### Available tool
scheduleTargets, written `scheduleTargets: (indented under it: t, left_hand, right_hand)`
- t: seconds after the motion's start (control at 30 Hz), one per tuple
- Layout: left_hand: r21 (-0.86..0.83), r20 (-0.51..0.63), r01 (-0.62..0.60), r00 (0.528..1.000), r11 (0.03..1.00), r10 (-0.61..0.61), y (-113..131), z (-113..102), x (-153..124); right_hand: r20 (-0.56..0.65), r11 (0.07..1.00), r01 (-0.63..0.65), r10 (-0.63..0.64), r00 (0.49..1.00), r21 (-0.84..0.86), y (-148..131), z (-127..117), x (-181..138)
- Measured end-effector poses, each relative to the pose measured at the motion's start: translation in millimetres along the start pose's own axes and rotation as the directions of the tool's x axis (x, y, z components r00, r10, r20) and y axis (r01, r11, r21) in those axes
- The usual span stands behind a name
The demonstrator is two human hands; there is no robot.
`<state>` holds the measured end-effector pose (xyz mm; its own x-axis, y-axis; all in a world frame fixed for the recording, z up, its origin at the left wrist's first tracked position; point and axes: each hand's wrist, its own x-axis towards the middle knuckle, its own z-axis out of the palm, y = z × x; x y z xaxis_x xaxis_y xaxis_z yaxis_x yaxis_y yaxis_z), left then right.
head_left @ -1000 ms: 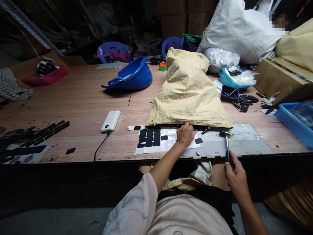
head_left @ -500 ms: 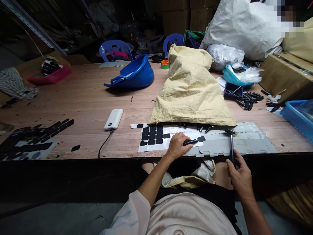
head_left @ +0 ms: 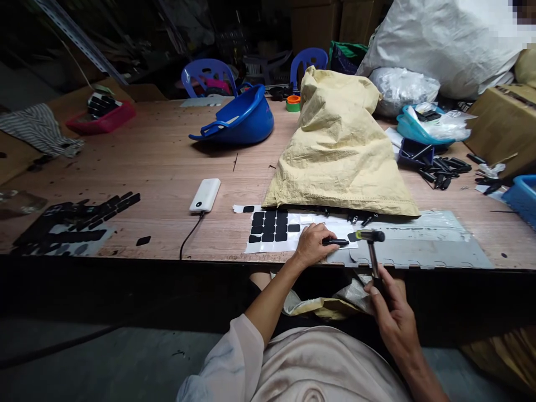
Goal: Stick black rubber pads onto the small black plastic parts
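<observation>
My left hand [head_left: 313, 244] rests at the table's front edge, its fingers closed on a slim black pen-like cylinder [head_left: 336, 242] that lies level and points right. My right hand [head_left: 393, 310] grips the dark handle of a small hammer [head_left: 371, 245]. The hammer's head, black with a yellowish end, hangs just right of the cylinder's tip, apart from it. Behind that head a black rounded pad [head_left: 354, 237] is partly hidden. Left of my left hand lies a white sheet [head_left: 268, 247] bearing rows of black rounded pads [head_left: 270, 225]. A grey plate [head_left: 444, 251] spreads under the work area.
A large yellow sack [head_left: 343, 162] stands right behind my hands, with small black parts along its lower edge. A white power bank [head_left: 205, 195] with a cable lies left. Further back is a tilted blue basin [head_left: 247, 123]. Black parts [head_left: 444, 170] are heaped at right.
My right hand has swung the hammer leftward, bringing its head close to the cylinder's tip. My left hand still holds the cylinder. The whole view has shifted slightly.
</observation>
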<state>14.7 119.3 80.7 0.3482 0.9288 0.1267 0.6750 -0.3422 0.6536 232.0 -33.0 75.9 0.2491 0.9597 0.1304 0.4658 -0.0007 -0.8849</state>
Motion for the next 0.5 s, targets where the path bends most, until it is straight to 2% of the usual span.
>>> scheduleTargets:
  t: [0.17, 0.33, 0.4, 0.5]
  left_hand:
    - [-0.003, 0.018, 0.031, 0.999, 1.000, -0.031, 3, -2, 1]
    - [-0.042, 0.025, 0.110, 0.994, 0.993, -0.109, 4, -1, 6]
    - [-0.052, 0.033, 0.119, 0.993, 0.991, -0.118, 4, -1, 7]
    - [-0.050, 0.032, 0.118, 0.993, 0.992, -0.116, 3, 0, 8]
  right_hand:
    - [0.108, 0.981, 0.168, -0.158, 0.981, -0.092, 1, 12, -1]
    - [0.089, 0.916, 0.368, -0.358, 0.930, -0.160, -11, 14, 2]
    - [0.091, 0.898, 0.400, -0.390, 0.916, -0.185, -12, 16, 1]
    - [0.149, 0.892, 0.395, -0.369, 0.917, -0.221, -7, 20, -2]
